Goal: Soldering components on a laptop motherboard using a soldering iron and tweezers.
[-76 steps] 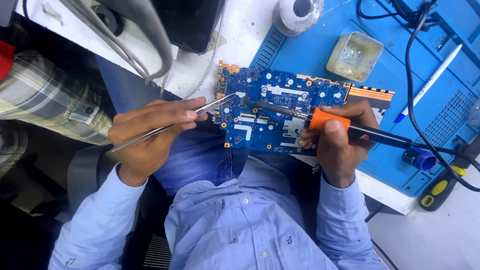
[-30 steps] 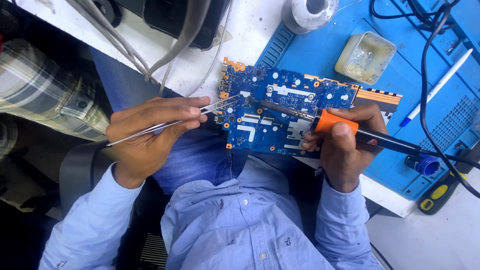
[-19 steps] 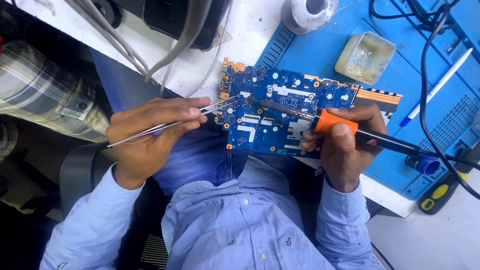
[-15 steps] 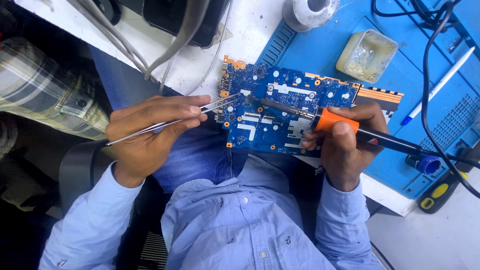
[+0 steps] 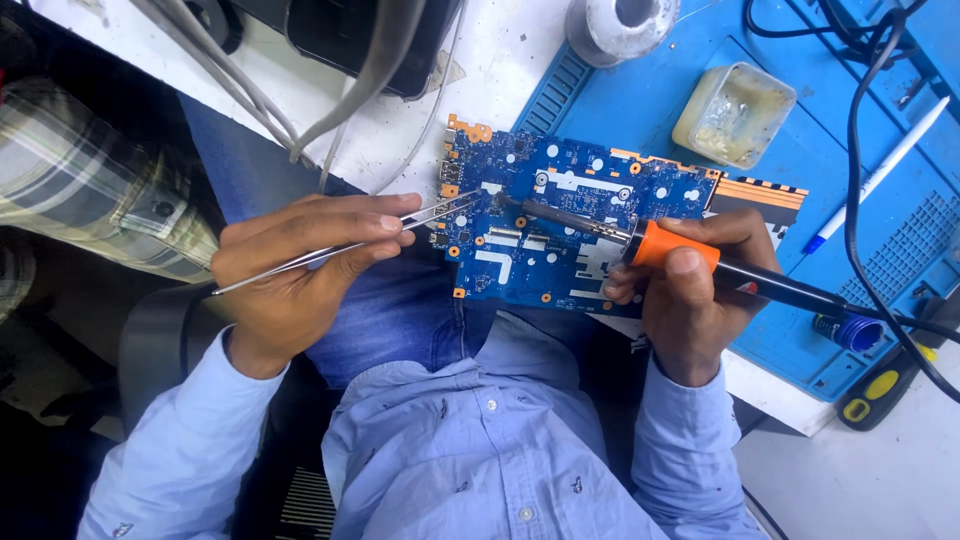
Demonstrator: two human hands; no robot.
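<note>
Blue circuit board (image 5: 560, 225), tweezers (image 5: 345, 245) tips w/ soldering iron (image 5: 700, 265), joint unclear

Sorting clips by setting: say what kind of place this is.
Probably an electronics repair bench: a blue circuit board under a soldering iron and tweezers, on a blue work mat beside a solder spool.

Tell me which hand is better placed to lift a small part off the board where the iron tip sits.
Left, probably. The left hand holds the tweezers, tips right beside the soldering iron tip on the blue circuit board. The right hand is occupied gripping the iron's orange collar.
</note>
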